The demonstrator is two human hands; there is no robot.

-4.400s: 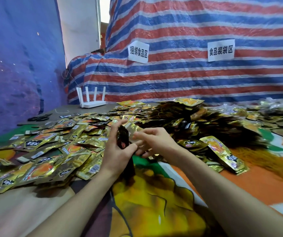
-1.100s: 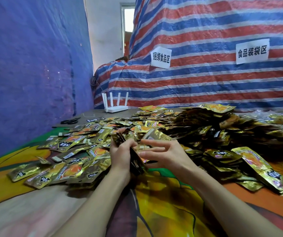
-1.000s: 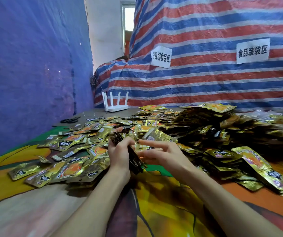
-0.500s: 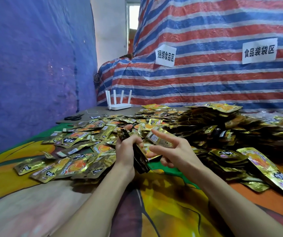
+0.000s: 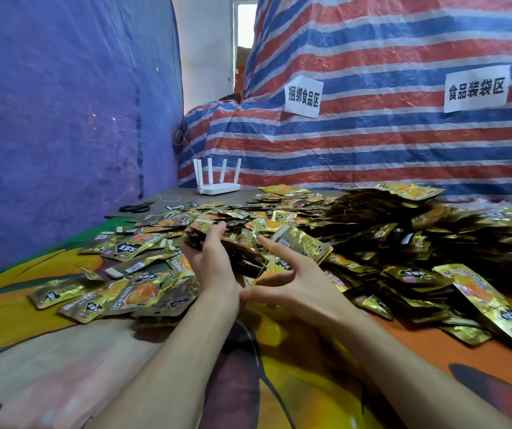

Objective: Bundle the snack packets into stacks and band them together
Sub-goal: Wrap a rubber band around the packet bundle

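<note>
Far left is a blue tarp (image 5: 62, 119) as a wall. Black scissors (image 5: 133, 208) and a white router (image 5: 218, 184) sit at the back edge of the counter (image 5: 310, 382) (printed cloth over it). Loose snack packets (image 5: 130, 249) lie scattered flat on the left half, gold foil, mostly face up.

The left grip (image 5: 214, 264) is closed around a stack (image 5: 245, 261) of packets, thumb on top and fingers under. I see the stack edge-on, lifted just above the loose ones, pointing toward the other hand.

The right grip (image 5: 301, 286) is just beside the end of the stack and spread wide, index and thumb stretched apart, nothing clamped in it. A thin yellow band (image 5: 260, 267) runs taut between that index and thumb, right at the stack's end. I can't tell how it is hooked on or whether it is around the stack.

To the right is the big heaped pile (image 5: 387, 224), well higher than the scatter. One long packet (image 5: 490, 308) lies at the pile's near right edge. Behind is a striped tarp (image 5: 372, 144) with two paper signs (image 5: 302, 96).
</note>
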